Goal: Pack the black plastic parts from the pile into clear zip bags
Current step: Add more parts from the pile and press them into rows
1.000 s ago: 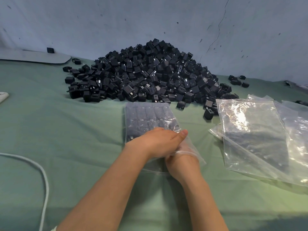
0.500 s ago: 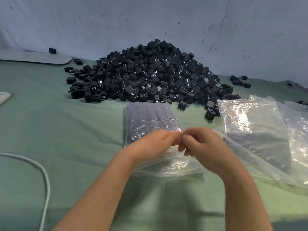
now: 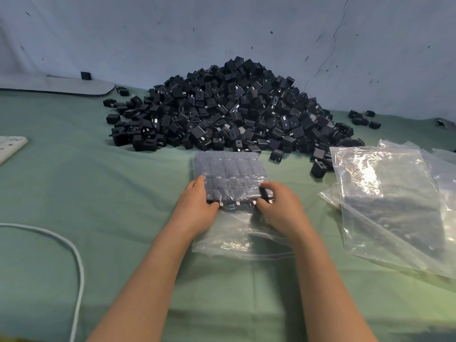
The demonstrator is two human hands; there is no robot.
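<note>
1. The full bag (image 3: pixel 230 171) lies on the green surface (image 3: pixel 98 193), just in front of the pile (image 3: pixel 222 107).
2. The left hand (image 3: pixel 195 206) and right hand (image 3: pixel 280 208) grip its sides, fingers curled.

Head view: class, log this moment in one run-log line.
left hand: grips filled bag, left side | right hand: grips its right side | pile: behind bag | empty bags: to its right

Head view — forward, down, close
</note>
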